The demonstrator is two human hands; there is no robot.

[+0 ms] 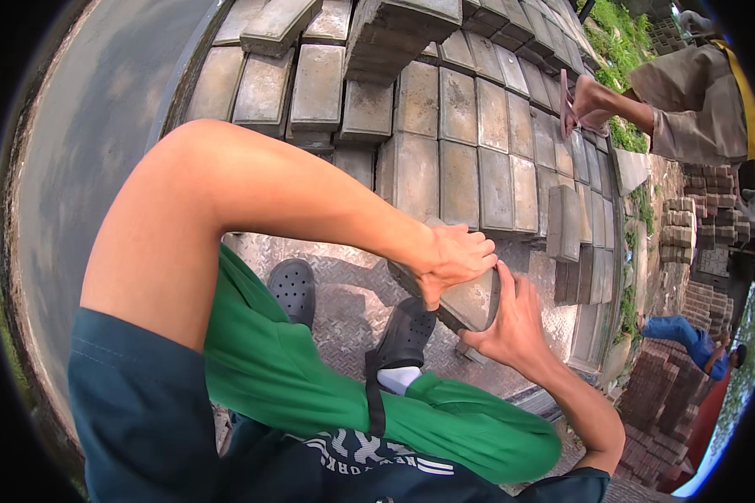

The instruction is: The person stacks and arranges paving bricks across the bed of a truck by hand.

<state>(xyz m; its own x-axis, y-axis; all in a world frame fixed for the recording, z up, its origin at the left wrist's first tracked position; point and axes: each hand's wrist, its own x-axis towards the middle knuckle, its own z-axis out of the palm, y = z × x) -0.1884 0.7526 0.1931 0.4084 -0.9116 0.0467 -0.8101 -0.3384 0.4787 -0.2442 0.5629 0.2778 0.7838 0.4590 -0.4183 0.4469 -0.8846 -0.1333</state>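
A grey rectangular concrete paving block is held low in front of me, above the patterned metal floor. Across its top and far side lies my left hand, fingers closed over the edge. My right hand clasps the right end between thumb and fingers. Their undersides are hidden. Just beyond the hands begin tightly packed rows of similar paving blocks. One block stands raised above its neighbours to the right.
Dark clogs are on my feet beside the held block. More blocks pile higher at the far side. A person's bare legs and sandals are at the far right. Another person in blue is near brick stacks.
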